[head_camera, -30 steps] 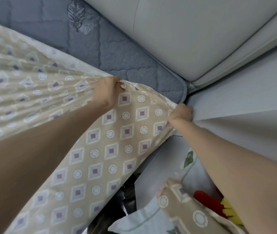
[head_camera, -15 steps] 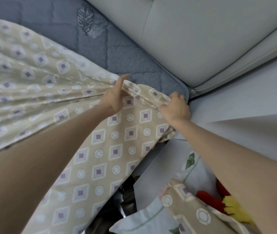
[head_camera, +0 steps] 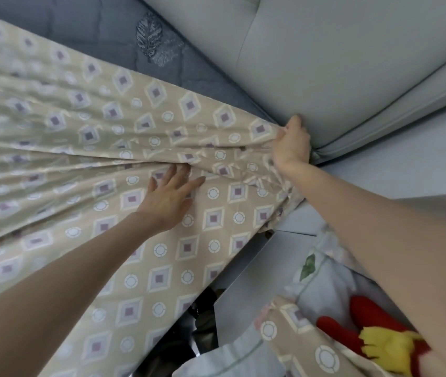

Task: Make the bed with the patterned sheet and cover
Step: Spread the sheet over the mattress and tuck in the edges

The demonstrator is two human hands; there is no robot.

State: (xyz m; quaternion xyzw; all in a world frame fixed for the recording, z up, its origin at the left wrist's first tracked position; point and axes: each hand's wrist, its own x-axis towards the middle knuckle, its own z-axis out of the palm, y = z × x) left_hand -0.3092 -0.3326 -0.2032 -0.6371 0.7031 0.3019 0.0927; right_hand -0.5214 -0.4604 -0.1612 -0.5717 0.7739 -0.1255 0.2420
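The job looks to be in its early part. The patterned sheet [head_camera: 162, 240] is spread over the mattress [head_camera: 107, 28], and its corner is drawn right up to the foot of the headboard [head_camera: 325, 50]. It is not yet flat: long creases fan out from that corner, and a wedge of bare blue-grey mattress shows along the headboard's lower edge, to the left of the corner. The sheet's near edge hangs loose over the side of the bed, away from the headboard. I judge that what is left is smoothing, squaring the sheet to the headboard, tucking it in and laying the cover.

The right hand [head_camera: 292, 145] has its fingers curled round a bunch of the sheet, with the knuckles touching the headboard's bottom edge. The left hand [head_camera: 170, 197] lies flat on the sheet with fingers spread, pressing the creases a little way out from the headboard. It grasps nothing.

By count there are one sheet, one mattress, one headboard and two hands. Well away from the headboard, beside the bed, lie one piece of matching patterned fabric [head_camera: 298, 336], perhaps the cover though I cannot tell, white leaf-printed bedding [head_camera: 322, 270] and one red and yellow plush toy [head_camera: 374, 330].
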